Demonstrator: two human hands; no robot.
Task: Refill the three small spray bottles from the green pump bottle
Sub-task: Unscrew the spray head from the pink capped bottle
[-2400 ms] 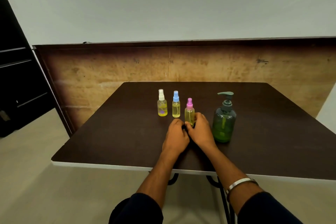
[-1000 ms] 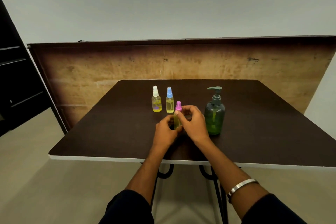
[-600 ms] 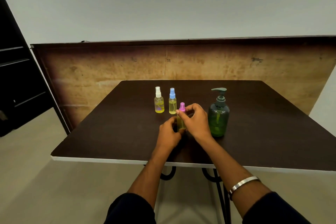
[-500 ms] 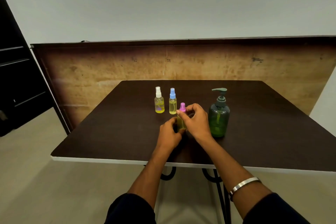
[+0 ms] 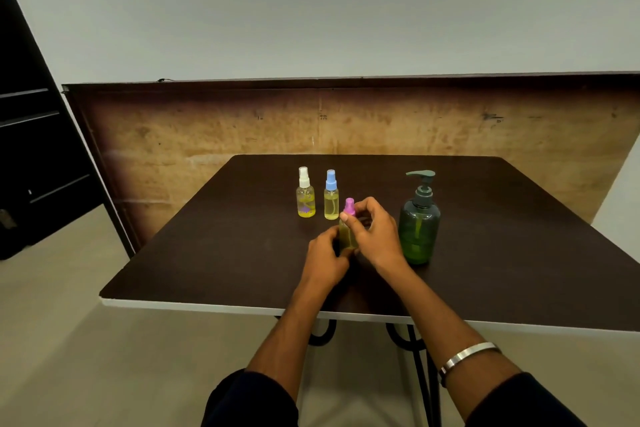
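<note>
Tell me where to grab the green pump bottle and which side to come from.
Grip the green pump bottle around its wide round body, below the shoulder, coming in from its right side with the right hand. It stands upright on the table, that side is free, and the thin neck and overhanging spout would probably give a poorer hold. The pink-capped spray bottle and both hands crowd its left.
</note>
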